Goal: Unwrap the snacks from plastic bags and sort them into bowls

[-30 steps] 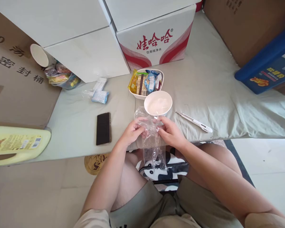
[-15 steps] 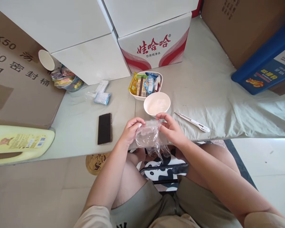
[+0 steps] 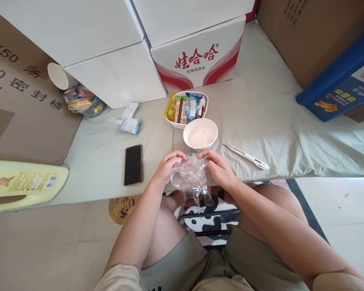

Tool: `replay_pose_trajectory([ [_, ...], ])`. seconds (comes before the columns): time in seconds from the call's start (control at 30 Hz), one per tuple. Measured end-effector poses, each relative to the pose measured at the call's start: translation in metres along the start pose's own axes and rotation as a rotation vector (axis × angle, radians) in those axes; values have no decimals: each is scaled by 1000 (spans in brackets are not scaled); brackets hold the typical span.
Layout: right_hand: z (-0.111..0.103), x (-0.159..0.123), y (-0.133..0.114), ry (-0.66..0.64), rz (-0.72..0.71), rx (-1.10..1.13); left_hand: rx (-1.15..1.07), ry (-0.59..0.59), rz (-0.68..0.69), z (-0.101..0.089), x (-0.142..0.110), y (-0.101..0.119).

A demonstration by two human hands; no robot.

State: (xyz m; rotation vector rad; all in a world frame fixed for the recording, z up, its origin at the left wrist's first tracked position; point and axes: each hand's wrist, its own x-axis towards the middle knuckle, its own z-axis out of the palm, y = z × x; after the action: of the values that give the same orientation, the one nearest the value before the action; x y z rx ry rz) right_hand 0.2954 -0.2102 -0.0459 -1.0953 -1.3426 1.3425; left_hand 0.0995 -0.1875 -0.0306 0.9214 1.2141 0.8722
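Note:
A clear disposable plastic glove hangs crumpled between my hands, its finger parts dangling over the front edge of the cloth-covered surface. My left hand pinches its upper left side, and my right hand grips the upper right side. Just beyond the fingertips stands a white bowl; what lies in it is too pale to make out. Right of my right hand is a white utility knife, lying flat. A black phone rests screen up to the left of my left hand.
Behind the bowl sits a white tub of packaged snacks. Small plastic packets lie at the left. A yellow jug and a cardboard box stand far left, a blue container at the right, and a white-red carton at the back.
My right hand has shifted slightly, its fingers drawn in closer to the glove's top edge. The glove is spread wider, with its finger parts hanging more plainly. My left hand stays nearly still.

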Motion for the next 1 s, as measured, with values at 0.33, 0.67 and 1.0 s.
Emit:
replay_pose_trajectory([
  [0.33,2,-1,-1,-20,6,-151,3,-57,13,0,-2,0],
  [0.67,3,-3,-5,-22,-4,-249,8,-102,-28,0,-3,-2],
  [1.0,4,-4,-3,-109,-52,-323,50,-125,-12,1,-2,-2],
])
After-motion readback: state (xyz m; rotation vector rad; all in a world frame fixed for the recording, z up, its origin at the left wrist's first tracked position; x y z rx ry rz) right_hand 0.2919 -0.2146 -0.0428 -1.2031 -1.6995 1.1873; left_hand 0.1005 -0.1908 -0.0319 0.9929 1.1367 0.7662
